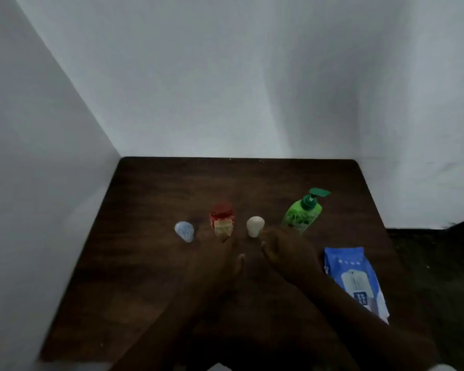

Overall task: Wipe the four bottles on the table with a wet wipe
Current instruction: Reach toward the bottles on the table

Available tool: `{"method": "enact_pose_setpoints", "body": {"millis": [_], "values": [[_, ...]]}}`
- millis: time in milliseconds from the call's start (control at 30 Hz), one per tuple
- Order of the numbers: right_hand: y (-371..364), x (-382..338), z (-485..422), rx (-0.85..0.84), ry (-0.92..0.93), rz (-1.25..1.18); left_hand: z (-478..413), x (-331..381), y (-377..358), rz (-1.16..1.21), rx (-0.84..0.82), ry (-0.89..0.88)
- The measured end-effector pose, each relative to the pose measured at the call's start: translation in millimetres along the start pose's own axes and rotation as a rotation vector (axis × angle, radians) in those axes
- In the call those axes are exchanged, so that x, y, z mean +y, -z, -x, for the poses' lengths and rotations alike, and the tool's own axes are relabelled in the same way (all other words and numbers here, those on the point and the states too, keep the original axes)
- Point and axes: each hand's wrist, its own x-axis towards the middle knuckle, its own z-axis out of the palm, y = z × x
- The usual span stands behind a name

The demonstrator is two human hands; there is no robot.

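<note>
A dark brown wooden table (150, 263) sits pushed into a corner, with a pale grey-white wall (225, 76) behind it and a second wall (32, 183) along its left edge. To the right of the table a strip of dark floor (439, 269) shows. The light is dim.

The four bottles stand in a row across the middle of the table: a small pale blue bottle (184, 231) on the left, then a red-capped jar (222, 222), a small cream bottle (255, 225), and a green pump bottle (302, 213) on the right, each apart from the next. A blue pack of wet wipes (355, 282) lies flat near the table's right edge, nearer the person than the green bottle.

Both arms reach forward over the table. The left hand (214, 261) is just in front of the jar, and the right hand (287, 253) is just in front of the cream and green bottles, with a narrow gap between the two. They are dark and blurred against the wood, so I cannot tell how the fingers lie or whether they touch anything.
</note>
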Motion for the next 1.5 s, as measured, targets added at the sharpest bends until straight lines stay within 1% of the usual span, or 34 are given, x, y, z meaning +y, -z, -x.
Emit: {"method": "enact_pose_setpoints", "body": {"millis": [133,200,333,433,567,767,967,1067,1267,1367,1500], "values": [[-29,12,0,-0.111,-0.050,0.019,-6,-11,-18,-0.076,-0.005,-0.022],[-45,18,-1,-0.111,-0.045,0.016,-11,-16,-32,-0.090,-0.029,-0.018],[-74,30,-5,-0.098,-0.043,0.035,-24,-22,-58,-0.011,-0.057,-0.004],[-102,43,-2,-0.025,-0.040,0.053,-32,-24,-81,0.010,-0.079,-0.016],[-128,55,6,0.079,-0.001,0.069,-45,-29,-107,-0.042,0.003,-0.047],[-135,64,-5,0.205,0.059,0.033,-61,-42,-133,0.005,0.103,-0.032],[-128,61,-13,0.182,0.081,0.142,-66,-43,-134,-0.022,0.183,-0.068],[-125,61,-15,0.170,0.095,0.157,-64,-43,-133,-0.064,0.228,-0.098],[-123,57,-13,0.198,0.122,0.229,-59,-43,-140,-0.137,0.323,-0.120],[-132,61,-12,0.234,0.130,0.214,-58,-43,-144,-0.101,0.357,-0.106],[-139,65,-11,0.306,0.137,0.137,-58,-43,-144,-0.065,0.367,-0.110]]}}
